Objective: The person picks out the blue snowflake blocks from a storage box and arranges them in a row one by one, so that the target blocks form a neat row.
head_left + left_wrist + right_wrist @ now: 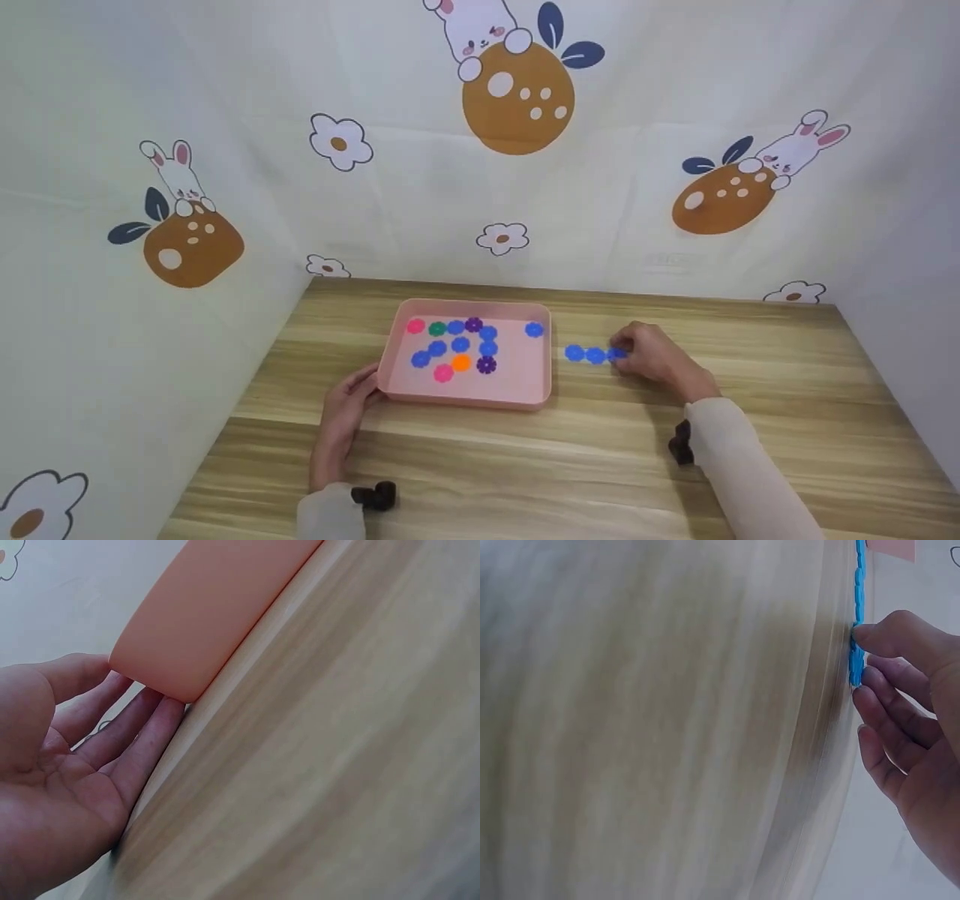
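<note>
My left hand (350,405) rests against the near left corner of a pink tray (465,400), its loosely extended fingers touching the side wall. In the left wrist view the thumb meets the tray's rim while the other fingers reach along the wall near the tabletop. To the right of the tray, my right hand (652,352) pinches the right end of a row of blue flower-shaped discs (595,355) between thumb and fingertips. The right wrist view shows this blue strip (859,592) edge-on, close along the tabletop, with the thumb pressing its end.
Inside the tray lie several flower discs: blue, purple, green, pink and orange (461,363). One blue disc (534,329) sits apart near the tray's right wall. The wooden table (525,472) ends against a curtain (405,202) printed with rabbits and flowers.
</note>
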{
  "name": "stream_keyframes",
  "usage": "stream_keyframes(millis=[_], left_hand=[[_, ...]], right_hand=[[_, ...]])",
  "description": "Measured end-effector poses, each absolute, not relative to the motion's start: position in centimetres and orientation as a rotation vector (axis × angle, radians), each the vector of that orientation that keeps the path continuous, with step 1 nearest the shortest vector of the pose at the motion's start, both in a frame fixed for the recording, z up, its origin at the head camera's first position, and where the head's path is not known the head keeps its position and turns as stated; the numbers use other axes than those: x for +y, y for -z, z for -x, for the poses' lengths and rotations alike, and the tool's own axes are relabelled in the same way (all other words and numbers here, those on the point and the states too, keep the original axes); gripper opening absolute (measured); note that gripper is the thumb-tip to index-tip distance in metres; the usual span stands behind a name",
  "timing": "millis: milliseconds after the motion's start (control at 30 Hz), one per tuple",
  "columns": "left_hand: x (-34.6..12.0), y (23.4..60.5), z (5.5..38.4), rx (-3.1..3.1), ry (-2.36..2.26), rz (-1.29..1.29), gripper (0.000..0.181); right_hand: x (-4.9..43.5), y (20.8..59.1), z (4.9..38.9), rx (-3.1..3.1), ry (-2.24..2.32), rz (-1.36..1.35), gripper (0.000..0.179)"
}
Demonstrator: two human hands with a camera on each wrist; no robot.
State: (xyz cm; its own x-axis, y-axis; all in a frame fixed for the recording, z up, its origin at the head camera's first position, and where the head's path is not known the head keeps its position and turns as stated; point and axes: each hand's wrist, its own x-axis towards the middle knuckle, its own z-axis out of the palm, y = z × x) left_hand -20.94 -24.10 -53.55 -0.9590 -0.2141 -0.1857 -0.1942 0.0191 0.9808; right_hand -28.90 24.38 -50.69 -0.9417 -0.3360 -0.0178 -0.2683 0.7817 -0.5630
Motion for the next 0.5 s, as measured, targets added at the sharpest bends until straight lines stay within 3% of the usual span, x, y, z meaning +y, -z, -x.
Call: stream_keyframes(millis=[500], left_hand=[[-24.1,53.6,21.0,-2.25,2.121,-0.446,0.036]], right_hand=[[19.3,45.7,30.5,2.836,0.989,0.561,0.036]])
